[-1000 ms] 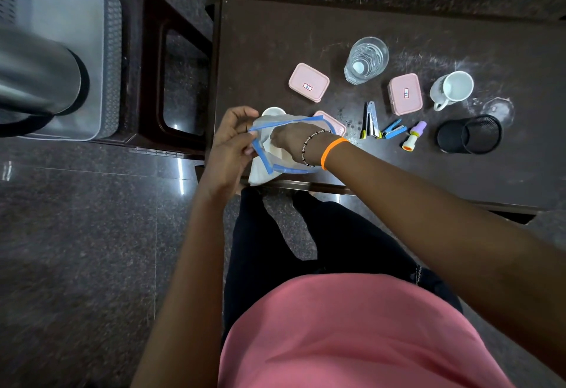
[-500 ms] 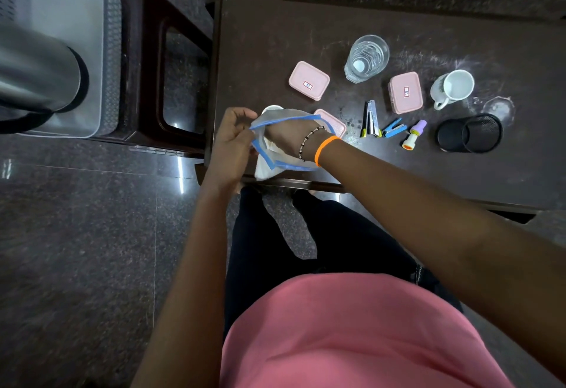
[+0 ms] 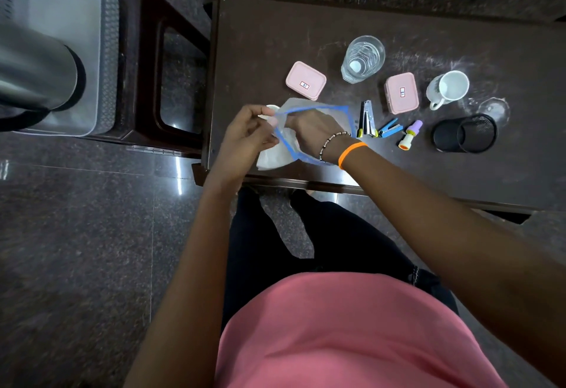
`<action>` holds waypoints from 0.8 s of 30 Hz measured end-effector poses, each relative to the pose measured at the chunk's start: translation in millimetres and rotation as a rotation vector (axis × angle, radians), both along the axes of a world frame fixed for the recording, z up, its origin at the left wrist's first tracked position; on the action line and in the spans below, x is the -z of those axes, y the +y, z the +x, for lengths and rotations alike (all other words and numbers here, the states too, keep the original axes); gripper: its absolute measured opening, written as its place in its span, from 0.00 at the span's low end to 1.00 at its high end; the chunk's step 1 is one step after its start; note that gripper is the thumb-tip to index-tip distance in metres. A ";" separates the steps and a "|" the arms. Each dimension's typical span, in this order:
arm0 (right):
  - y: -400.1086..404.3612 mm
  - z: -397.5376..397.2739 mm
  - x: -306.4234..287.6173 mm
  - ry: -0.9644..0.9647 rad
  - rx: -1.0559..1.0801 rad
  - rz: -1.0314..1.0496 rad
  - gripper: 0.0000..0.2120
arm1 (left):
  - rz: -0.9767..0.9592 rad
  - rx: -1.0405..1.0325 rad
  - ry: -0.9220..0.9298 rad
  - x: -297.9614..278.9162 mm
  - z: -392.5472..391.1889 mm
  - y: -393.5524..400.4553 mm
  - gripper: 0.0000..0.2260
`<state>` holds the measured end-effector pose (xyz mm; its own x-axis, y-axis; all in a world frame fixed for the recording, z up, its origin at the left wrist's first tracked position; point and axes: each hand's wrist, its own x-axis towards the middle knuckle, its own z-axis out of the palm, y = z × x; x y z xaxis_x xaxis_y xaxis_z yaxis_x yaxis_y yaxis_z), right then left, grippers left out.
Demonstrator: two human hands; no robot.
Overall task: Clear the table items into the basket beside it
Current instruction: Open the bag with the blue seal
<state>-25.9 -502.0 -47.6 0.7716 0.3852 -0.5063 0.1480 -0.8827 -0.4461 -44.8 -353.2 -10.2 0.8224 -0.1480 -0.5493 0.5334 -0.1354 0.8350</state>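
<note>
A clear plastic bag (image 3: pixel 309 105) with a blue rim is held over the near left part of the dark table (image 3: pixel 260 35). My left hand (image 3: pixel 245 133) pinches the rim at its left side. My right hand (image 3: pixel 312 130) is inside the bag's mouth, its fingers hidden by the plastic. Something white (image 3: pixel 272 158) lies in the bag's lower part. Two pink lidded boxes (image 3: pixel 305 80) (image 3: pixel 401 93), a drinking glass (image 3: pixel 363 58) and a white mug (image 3: pixel 448 89) stand further back. The grey basket (image 3: pixel 107 50) is at the far left.
A stapler (image 3: pixel 366 119), a blue clip (image 3: pixel 389 128) and a purple stamp (image 3: pixel 411 135) lie right of the bag. A black mesh cup (image 3: pixel 465 133) lies on its side. The basket sits on a dark stool (image 3: pixel 147 50) and holds a large dark cylinder (image 3: pixel 33 72).
The bag's mouth has been stretched wider to the right, and my right hand has shifted slightly right inside it. The bag now covers the pink box seen behind it earlier.
</note>
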 end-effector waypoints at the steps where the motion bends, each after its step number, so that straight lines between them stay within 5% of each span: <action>1: -0.3 -0.5 4.2 0.016 0.068 0.042 0.13 | -0.027 -0.044 0.003 1.3 -1.9 0.0 0.06; 5: -0.2 -0.5 9.9 -0.041 0.270 0.273 0.08 | 0.244 -0.137 0.195 41.2 -4.6 11.8 0.19; 8: 4.8 -18.6 -14.7 -0.144 0.243 0.448 0.10 | 0.113 -0.054 0.590 61.2 -10.1 18.9 0.24; 12: -2.7 -25.3 -21.0 -0.077 0.161 0.226 0.15 | 0.056 -0.143 0.505 64.4 -12.5 15.6 0.07; 16: -15.3 -18.9 -30.3 -0.157 0.269 0.371 0.17 | 0.005 -0.160 0.522 64.5 -15.8 21.7 0.06; 18: -27.7 -18.2 -18.6 -0.322 0.388 0.267 0.12 | -0.024 -0.208 0.563 62.7 -18.3 25.9 0.11; 24: -69.1 -7.8 -24.7 -0.146 0.908 0.743 0.19 | -0.182 -0.394 0.577 53.7 -19.5 28.2 0.13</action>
